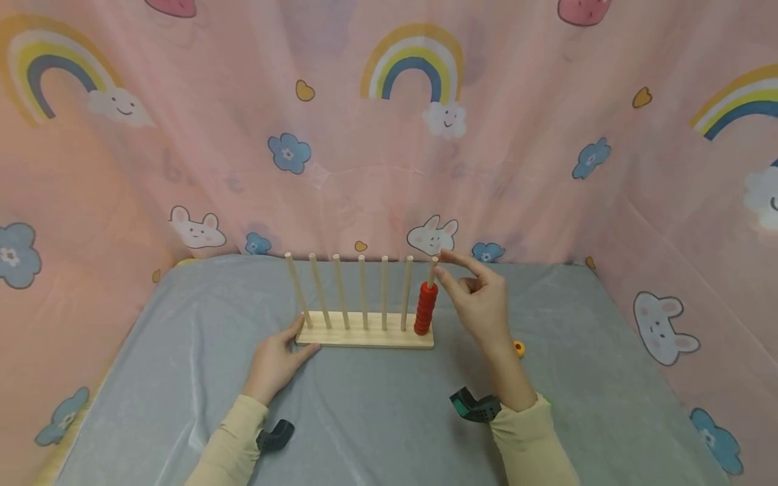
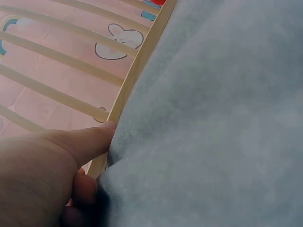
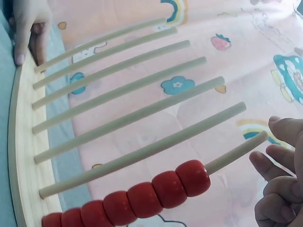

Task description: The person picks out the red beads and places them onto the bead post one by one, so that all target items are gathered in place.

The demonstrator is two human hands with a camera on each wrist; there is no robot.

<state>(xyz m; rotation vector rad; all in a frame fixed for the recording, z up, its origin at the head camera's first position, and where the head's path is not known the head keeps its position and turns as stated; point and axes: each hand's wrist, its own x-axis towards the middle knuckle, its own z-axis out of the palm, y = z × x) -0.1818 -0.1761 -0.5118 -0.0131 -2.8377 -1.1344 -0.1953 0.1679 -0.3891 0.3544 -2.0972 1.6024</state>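
A wooden peg stand (image 1: 365, 341) with a row of upright pegs rests on the cloth. Several red beads (image 1: 425, 310) are stacked on its rightmost peg, whose bare tip (image 3: 239, 153) rises above them. My left hand (image 1: 275, 361) holds the left end of the base, thumb (image 2: 97, 142) against the front edge and other fingers around the end, partly hidden. Beside the rightmost peg's top is my right hand (image 1: 483, 304), thumb and index finger parted at either side of the tip. The right wrist view shows no bead in its fingers.
A yellow bead (image 1: 519, 348) lies on the grey cloth (image 1: 377, 418) right of my right wrist. A bit of something green (image 1: 548, 400) peeks out beside the right sleeve. Behind the table hangs a pink patterned curtain (image 1: 365, 189).
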